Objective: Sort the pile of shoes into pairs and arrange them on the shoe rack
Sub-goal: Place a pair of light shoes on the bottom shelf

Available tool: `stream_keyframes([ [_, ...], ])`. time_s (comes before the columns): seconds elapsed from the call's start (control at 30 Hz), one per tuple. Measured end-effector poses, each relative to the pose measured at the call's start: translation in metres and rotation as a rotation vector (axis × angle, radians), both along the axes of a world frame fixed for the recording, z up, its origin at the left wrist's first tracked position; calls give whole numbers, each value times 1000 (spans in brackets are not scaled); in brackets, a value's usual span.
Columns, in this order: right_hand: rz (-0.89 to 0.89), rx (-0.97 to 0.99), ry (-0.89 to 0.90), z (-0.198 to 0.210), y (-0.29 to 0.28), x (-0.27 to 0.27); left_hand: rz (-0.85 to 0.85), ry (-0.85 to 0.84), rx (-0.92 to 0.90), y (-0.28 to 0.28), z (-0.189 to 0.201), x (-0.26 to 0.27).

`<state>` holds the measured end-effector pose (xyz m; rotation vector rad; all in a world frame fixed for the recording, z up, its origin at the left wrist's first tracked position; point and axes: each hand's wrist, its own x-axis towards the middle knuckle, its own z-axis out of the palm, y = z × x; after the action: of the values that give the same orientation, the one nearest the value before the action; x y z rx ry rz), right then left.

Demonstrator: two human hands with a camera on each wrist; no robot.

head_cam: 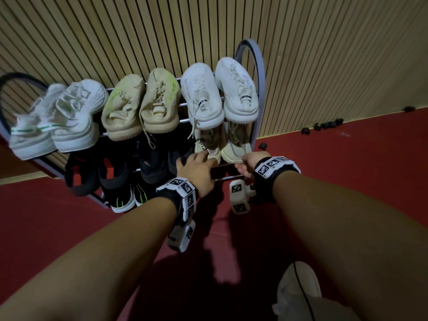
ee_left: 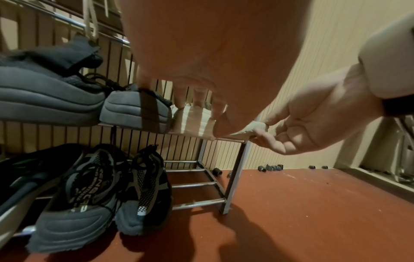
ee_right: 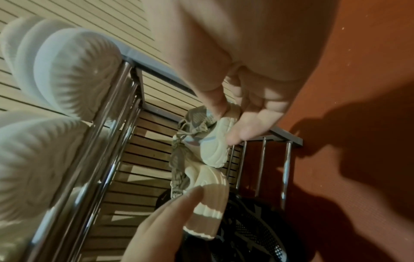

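Note:
The metal shoe rack [head_cam: 259, 66] stands against a slatted wall. Its top tier carries three pale pairs. On the middle tier's right end lies a beige pair, heels toward me. My left hand [head_cam: 196, 167] grips the heel of the left beige shoe [head_cam: 205, 147], fingers over its top and thumb [ee_left: 224, 124] behind. My right hand [head_cam: 243, 166] pinches the heel of the right beige shoe [head_cam: 234, 151] between thumb and fingers [ee_right: 237, 134]. In the right wrist view both beige shoes [ee_right: 212, 152] rest side by side on the bars.
Dark grey shoes [ee_left: 56, 99] fill the middle tier to the left of the beige pair. Black shoes [ee_left: 94, 186] sit on the lowest tier; its right-hand bars [ee_left: 195, 185] are bare. Small black caps [head_cam: 326, 125] lie on the red floor by the wall. A white shoe [head_cam: 298, 288] is near my leg.

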<state>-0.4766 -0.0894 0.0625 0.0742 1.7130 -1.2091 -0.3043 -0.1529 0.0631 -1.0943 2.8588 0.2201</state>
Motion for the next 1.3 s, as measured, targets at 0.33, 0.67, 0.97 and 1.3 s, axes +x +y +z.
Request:
stream_keyframes([
  [0.33,-155,-111,-177,-2,0,-5,87,88,-32,-5,-1,-3],
  [0.67,-109,-158,-276,13,1,10,106,37,41,3,2,-10],
  [0.97,169,-252,-387,36,25,41,484,755,690,12,36,-7],
  [1.3,604,-69,-53,53,36,82,682,886,964,14,69,39],
])
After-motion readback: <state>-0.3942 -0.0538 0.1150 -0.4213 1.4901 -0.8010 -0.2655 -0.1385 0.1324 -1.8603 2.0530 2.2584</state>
